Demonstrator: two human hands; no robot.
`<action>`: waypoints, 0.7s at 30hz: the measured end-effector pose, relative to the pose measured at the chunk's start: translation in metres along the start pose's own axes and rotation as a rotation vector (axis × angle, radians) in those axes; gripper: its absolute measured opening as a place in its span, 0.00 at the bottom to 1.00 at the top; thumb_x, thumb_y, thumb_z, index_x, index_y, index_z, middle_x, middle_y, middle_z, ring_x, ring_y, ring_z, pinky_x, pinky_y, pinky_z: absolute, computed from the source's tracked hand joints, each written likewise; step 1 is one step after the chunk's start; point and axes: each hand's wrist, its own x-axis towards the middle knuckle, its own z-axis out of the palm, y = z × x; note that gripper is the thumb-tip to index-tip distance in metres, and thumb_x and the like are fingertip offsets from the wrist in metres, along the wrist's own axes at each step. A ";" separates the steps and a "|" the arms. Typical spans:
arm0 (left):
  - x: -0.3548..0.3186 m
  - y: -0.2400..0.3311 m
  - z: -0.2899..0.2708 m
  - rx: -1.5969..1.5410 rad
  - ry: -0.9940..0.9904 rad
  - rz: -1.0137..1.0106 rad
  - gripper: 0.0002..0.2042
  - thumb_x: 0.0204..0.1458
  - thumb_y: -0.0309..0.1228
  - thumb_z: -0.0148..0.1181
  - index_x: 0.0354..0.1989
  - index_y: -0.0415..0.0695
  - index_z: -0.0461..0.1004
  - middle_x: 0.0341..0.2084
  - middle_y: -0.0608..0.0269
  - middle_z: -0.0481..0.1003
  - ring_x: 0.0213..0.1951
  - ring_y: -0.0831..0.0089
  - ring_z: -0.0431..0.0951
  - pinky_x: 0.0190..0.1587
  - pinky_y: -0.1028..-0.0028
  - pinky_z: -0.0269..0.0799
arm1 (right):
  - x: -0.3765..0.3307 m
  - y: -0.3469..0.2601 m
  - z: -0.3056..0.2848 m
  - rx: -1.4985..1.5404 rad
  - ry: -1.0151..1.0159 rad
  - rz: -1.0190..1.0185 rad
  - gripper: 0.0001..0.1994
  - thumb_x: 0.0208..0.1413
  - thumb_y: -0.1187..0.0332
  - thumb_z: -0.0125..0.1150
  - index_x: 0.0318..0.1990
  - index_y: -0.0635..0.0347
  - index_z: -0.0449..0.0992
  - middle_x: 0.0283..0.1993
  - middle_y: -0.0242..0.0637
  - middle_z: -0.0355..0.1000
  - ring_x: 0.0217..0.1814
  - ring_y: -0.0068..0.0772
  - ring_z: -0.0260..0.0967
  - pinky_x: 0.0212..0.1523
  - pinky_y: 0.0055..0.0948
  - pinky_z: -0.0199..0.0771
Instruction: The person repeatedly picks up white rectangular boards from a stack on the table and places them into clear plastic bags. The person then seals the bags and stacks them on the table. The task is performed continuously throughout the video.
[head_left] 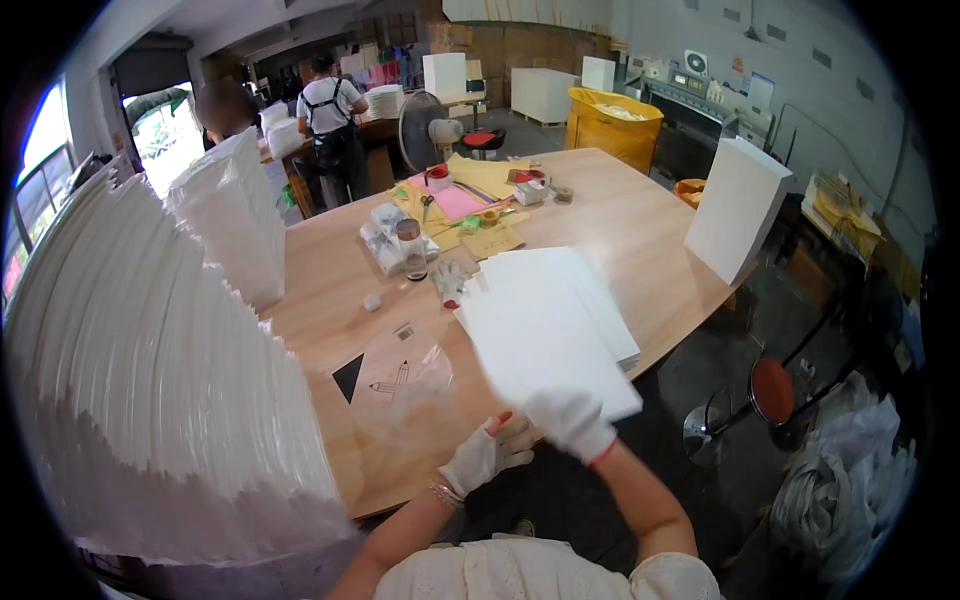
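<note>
My right hand (572, 424), in a white glove with a red cuff, is at the near edge of a large white sheet (540, 335); motion smears its fingers, so its grip is unclear. That sheet lies askew over a stack of white sheets (598, 305) and juts past the table's near edge. Just left of it, my left hand (488, 455) is open, in a white glove with a bare thumb tip, its fingers pointing right. A clear plastic bag (395, 380) with a black triangle and a pencil drawing lies flat on the table beyond my left hand.
Tall piles of white plastic-wrapped sheets (150, 360) line the wooden table's (300, 265) left side. A glass jar (411, 250), a spare glove (452, 283), scissors (427, 207) and tape stand farther back. A white block (738, 210) stands at right, a red stool (772, 390) below it. Two people are beyond.
</note>
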 end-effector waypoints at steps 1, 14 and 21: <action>0.002 0.003 -0.030 0.034 -0.004 0.016 0.17 0.58 0.37 0.46 0.53 0.43 0.62 0.53 0.55 0.65 0.52 0.67 0.67 0.54 0.66 0.65 | -0.004 -0.024 -0.023 0.226 0.008 -0.110 0.10 0.53 0.61 0.50 0.35 0.57 0.72 0.34 0.45 0.71 0.30 0.45 0.70 0.30 0.42 0.71; -0.057 -0.049 0.010 2.290 0.245 0.420 0.34 0.39 0.41 0.59 0.55 0.35 0.59 0.54 0.40 0.60 0.59 0.40 0.53 0.59 0.44 0.46 | -0.055 -0.109 0.033 1.354 0.221 1.023 0.19 0.49 0.70 0.59 0.49 0.64 0.67 0.47 0.46 0.69 0.47 0.41 0.68 0.47 0.34 0.67; -0.046 0.100 -0.030 2.034 1.081 0.705 0.24 0.45 0.35 0.55 0.52 0.39 0.64 0.46 0.48 0.68 0.53 0.50 0.63 0.54 0.53 0.55 | -0.090 -0.068 0.014 0.910 0.038 0.475 0.17 0.48 0.74 0.55 0.48 0.61 0.70 0.45 0.48 0.70 0.42 0.48 0.71 0.41 0.36 0.73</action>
